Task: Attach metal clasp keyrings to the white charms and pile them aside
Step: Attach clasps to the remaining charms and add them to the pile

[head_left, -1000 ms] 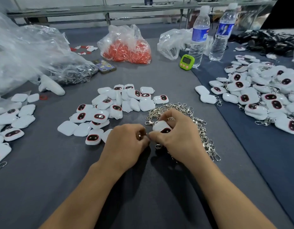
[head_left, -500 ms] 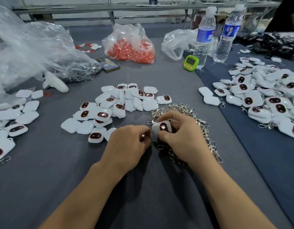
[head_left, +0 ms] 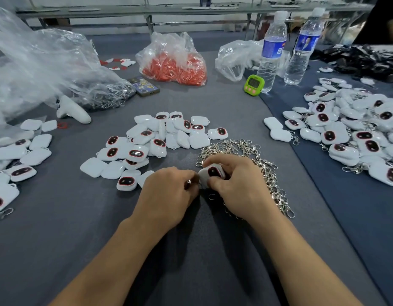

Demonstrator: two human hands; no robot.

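My right hand (head_left: 237, 186) grips a white charm (head_left: 212, 173) with a dark red-rimmed window, held over the near edge of a heap of silver clasp keyrings (head_left: 252, 160). My left hand (head_left: 169, 193) pinches a small metal clasp (head_left: 189, 181) right against the charm's left edge. Several loose white charms (head_left: 151, 144) lie in a pile just beyond my hands. A big pile of charms with clasps (head_left: 354, 133) sits at the right, and another group of charms (head_left: 14, 155) lies at the far left.
At the back stand two water bottles (head_left: 272, 51), a green timer (head_left: 254, 85), a bag of orange parts (head_left: 175, 62), clear plastic bags (head_left: 41, 71), a phone (head_left: 144, 86) and a white controller (head_left: 73, 110). Grey cloth (head_left: 58, 228) covers the table.
The charm in my right hand has turned so its dark window faces up, and my left hand has closed in against its left edge with the clasp.
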